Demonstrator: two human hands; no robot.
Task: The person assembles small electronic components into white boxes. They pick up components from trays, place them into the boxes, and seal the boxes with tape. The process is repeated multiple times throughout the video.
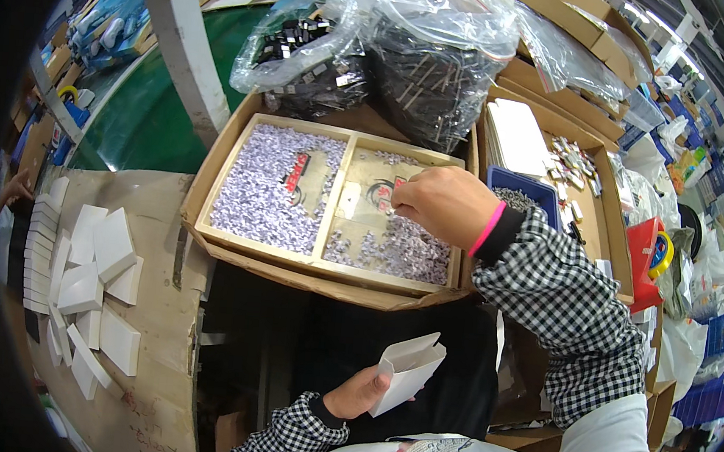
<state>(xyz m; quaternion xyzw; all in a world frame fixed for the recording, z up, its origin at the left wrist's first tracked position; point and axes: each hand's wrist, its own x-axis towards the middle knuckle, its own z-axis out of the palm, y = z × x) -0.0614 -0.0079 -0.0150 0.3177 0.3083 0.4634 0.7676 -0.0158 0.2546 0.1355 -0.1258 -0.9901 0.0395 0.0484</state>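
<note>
Carton (412,373), small, white, its top end standing open, is sitting in your left hand (355,394); thumb and fingers are gripping its sides above your lap. Your right hand (451,202), pink band showing at the wrist, is hovering over the right compartment of the divided wooden tray (375,276). Fingertips are bunching together, pointing toward the divider; cannot tell whether they are pinching a piece. Small silvery-purple pieces (415,251) are heaping toward that compartment's near right corner, leaving much of its floor showing; more are covering most of the left compartment. Clear bag of dark parts (429,78) is standing beyond the tray's far edge. White boxes (114,245) are lying piled near the table's (153,396) left edge.
</note>
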